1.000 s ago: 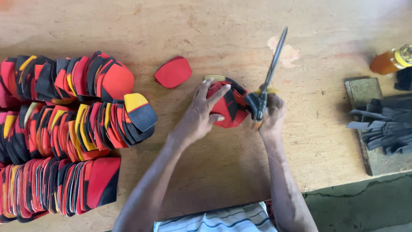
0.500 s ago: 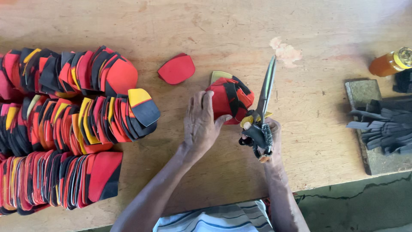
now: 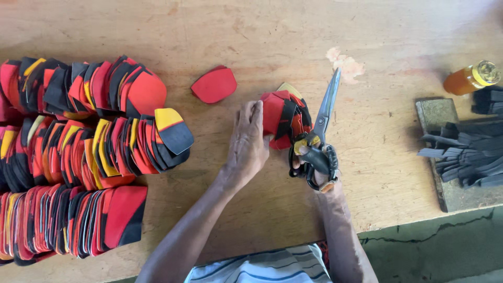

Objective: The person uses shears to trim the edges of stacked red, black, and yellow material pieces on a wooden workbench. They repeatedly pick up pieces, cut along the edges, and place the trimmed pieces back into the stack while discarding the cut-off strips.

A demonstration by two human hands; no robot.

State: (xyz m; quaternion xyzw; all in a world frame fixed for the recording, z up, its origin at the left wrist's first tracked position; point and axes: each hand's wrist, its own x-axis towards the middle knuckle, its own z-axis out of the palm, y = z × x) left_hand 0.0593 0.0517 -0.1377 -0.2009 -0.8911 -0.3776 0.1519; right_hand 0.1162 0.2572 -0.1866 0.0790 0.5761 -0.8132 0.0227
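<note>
Right grip wraps the black handles of a pair of scissors, blades closed and pointing away. Left grip lies flat, fingers pressing the side of a small stack of red-and-black cut pieces on the wooden counter. Beyond lies a single red piece; far right, an amber bottle.

A single head-worn camera looks almost straight down on a wooden table from above its near edge, close enough that both forearms rise from 6 o'clock and the hands sit just below centre. Rows of red, black and yellow cut pieces fill 9 o'clock; a slab with black strips lies at 3 o'clock. No second view shares the scene.
</note>
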